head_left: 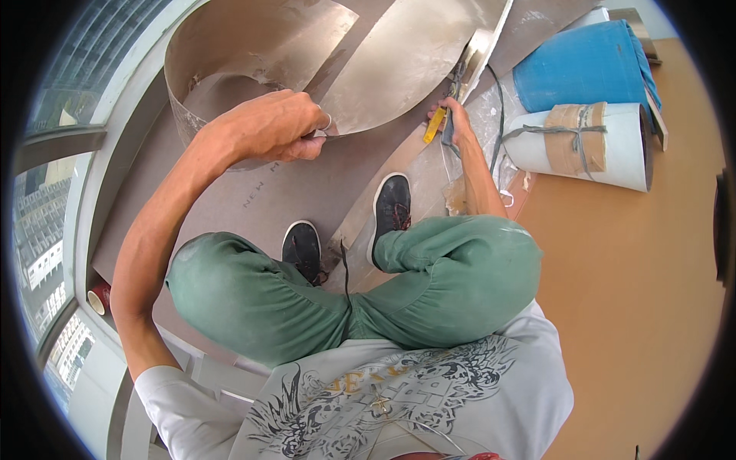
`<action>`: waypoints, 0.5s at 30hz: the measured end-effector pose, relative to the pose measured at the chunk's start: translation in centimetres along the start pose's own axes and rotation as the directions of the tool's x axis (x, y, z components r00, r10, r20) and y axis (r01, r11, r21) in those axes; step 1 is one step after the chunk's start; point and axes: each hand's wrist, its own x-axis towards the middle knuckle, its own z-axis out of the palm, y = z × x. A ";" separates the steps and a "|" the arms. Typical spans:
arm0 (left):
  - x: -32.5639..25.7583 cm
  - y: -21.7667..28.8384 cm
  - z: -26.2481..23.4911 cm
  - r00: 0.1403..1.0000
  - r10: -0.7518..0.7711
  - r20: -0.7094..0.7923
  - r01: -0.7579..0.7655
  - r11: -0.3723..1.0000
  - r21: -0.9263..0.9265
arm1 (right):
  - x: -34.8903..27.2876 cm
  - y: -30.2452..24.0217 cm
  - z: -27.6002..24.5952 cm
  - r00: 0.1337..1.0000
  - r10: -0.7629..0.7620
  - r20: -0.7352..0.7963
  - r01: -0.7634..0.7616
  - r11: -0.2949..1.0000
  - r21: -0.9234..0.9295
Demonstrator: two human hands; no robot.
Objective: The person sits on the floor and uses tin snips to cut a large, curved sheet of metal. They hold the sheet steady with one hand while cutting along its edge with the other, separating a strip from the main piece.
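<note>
A large, thin, shiny beige-grey sheet stands curled at the top of the view, its lower edge curving toward me. My left hand is closed on that edge, thumb and fingers pinching it. To the right, my right hand is closed around a tool with yellow and grey handles. The tool points away from me, beside the sheet's right end; its kind is hard to make out. Both my feet, in dark shoes, are below the sheet, and my knees are bent wide.
At the right lie a blue roll and a white roll tied with grey cord around brown card. Tan board covers the floor there. Windows run along the left, with a small red roll near the frame. A dark cable trails beside the rolls.
</note>
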 end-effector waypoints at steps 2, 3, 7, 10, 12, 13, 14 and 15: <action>0.7 0.0 0.1 0.999 0.032 0.000 -0.032 0.999 -0.011 | -1.2 0.6 -2.7 0.999 -0.028 -0.035 0.026 0.998 -0.052; 0.9 -0.2 0.4 0.999 0.039 -0.002 -0.039 0.999 -0.022 | -1.7 1.0 -3.6 0.996 -0.058 -0.064 0.054 0.997 -0.063; 1.0 -0.5 0.5 0.999 0.038 0.030 -0.038 0.999 0.012 | -4.0 3.3 -4.7 0.955 -0.168 -0.245 0.118 0.971 -0.206; 0.9 -1.4 1.2 0.992 0.119 -0.043 -0.117 0.992 0.041 | -6.0 5.8 -6.3 0.862 -0.269 -0.430 0.041 0.882 -0.470; 0.8 -1.5 0.9 0.995 0.100 -0.031 -0.098 0.994 0.051 | -7.3 8.4 -8.0 0.757 -0.258 -0.601 -0.188 0.794 -0.578; 0.7 -1.5 0.8 0.995 0.094 -0.030 -0.093 0.994 0.053 | -7.9 9.9 -9.6 0.720 -0.274 -0.637 -0.231 0.772 -0.592; 0.7 -1.7 0.9 0.991 0.119 -0.055 -0.118 0.993 0.033 | -8.6 11.7 -11.7 0.677 -0.295 -0.674 -0.276 0.747 -0.605; 0.4 -2.0 1.2 0.989 0.129 -0.079 -0.128 0.992 0.016 | -8.8 12.8 -12.3 0.644 -0.315 -0.698 -0.315 0.722 -0.616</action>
